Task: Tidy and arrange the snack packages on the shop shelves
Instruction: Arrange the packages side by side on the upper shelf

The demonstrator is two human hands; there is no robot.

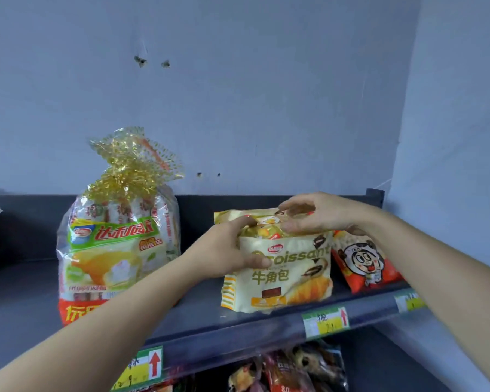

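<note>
Croissant pack (283, 275) is standing upright on the top shelf (198, 315), near the right end, with another like it showing just behind. Left hand (224, 250) is gripping its upper left side, thumb lying across the front. Right hand (320, 213) is curling over the top edge, thumb pressing on it. Red cartoon pack (362, 261) is leaning just right of it; big ribbon-tied bag (111, 250) is standing well to the left.

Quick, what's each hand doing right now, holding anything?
Left hand: holding the front croissant package.
Right hand: curled at that package's top; grip cannot be told.
</note>
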